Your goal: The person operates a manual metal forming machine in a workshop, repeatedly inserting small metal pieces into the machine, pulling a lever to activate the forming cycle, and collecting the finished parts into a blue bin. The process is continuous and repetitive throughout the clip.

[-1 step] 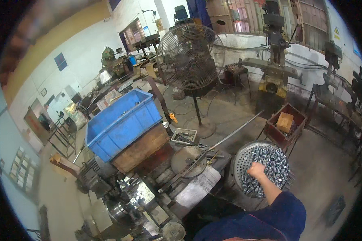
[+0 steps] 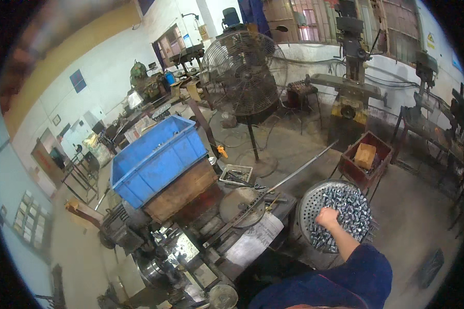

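Here are the small metal parts (image 2: pixel 353 211), heaped across the right of the round perforated tray (image 2: pixel 308 208), with the right hand (image 2: pixel 328 218) at the heap's left edge, fingers curled in, though I can't tell whether they grip anything. Picking lightly from that edge looks wisest, so nothing spills over the far rim toward the red-brown box (image 2: pixel 353 174).

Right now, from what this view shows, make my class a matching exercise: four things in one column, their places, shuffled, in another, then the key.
Things
1. right hand
2. blue crate
3. tan carton
4. caged fan

Places
A. inside a reddish-brown bin
B. upright on a pole stand
C. over a round tray of metal parts
D. on a brown base

Pairs: 1-C, 2-D, 3-A, 4-B
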`<state>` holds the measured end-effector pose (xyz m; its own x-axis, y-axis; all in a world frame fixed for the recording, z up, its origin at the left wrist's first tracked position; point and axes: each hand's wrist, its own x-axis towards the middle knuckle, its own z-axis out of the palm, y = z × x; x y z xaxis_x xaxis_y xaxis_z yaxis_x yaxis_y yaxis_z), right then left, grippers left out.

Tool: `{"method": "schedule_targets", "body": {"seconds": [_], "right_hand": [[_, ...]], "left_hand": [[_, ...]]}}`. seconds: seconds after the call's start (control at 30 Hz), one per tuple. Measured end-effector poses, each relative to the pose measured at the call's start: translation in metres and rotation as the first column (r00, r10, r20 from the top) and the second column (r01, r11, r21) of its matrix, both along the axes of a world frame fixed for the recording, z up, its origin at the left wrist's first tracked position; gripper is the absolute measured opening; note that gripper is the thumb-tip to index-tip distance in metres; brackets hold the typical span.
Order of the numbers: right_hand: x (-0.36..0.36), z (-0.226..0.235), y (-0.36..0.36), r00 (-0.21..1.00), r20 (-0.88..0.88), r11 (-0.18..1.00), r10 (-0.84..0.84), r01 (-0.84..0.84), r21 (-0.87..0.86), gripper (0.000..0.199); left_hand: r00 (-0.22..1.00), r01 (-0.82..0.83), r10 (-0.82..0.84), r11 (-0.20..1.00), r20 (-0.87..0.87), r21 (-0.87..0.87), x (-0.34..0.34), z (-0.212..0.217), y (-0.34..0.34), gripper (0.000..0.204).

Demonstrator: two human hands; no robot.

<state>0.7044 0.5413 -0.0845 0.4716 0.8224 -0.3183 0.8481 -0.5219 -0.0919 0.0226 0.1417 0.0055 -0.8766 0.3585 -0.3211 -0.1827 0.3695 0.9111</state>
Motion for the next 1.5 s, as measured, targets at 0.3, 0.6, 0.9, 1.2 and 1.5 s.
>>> {"method": "schedule_targets", "body": {"seconds": [0.3, 0.6, 0.9, 1.2, 1.5], "right_hand": [[-0.025, -0.018, -0.012, 0.956, 0.11, 0.961, 0.272, -0.276, 0.027, 0.052], [-0.011, -0.029, -0.022, 0.929, 0.155, 0.932, 0.337, -0.352, 0.083, 0.042], [0.007, -0.016, -0.023, 0.951, -0.074, 0.947, 0.3, -0.288, 0.146, 0.039], [0.013, -0.004, -0.024, 0.908, -0.109, 0.914, 0.405, -0.401, 0.058, 0.035], [0.002, 0.011, -0.036, 0.93, -0.009, 0.927, 0.368, -0.367, 0.073, 0.034]], "left_hand": [[0.999, 0.03, -0.029, 0.999, -0.038, 0.015, -0.01, -0.012, -0.004, 0.035], [0.997, 0.05, -0.049, 0.999, -0.063, 0.006, -0.014, -0.015, -0.007, 0.032], [0.994, 0.066, -0.067, 0.998, -0.081, -0.018, -0.017, -0.014, -0.008, 0.031], [0.993, 0.076, -0.078, 0.997, -0.093, -0.024, -0.016, -0.019, 0.001, 0.04], [0.992, 0.074, -0.077, 0.997, -0.098, -0.035, -0.012, -0.008, 0.011, 0.04]]}}
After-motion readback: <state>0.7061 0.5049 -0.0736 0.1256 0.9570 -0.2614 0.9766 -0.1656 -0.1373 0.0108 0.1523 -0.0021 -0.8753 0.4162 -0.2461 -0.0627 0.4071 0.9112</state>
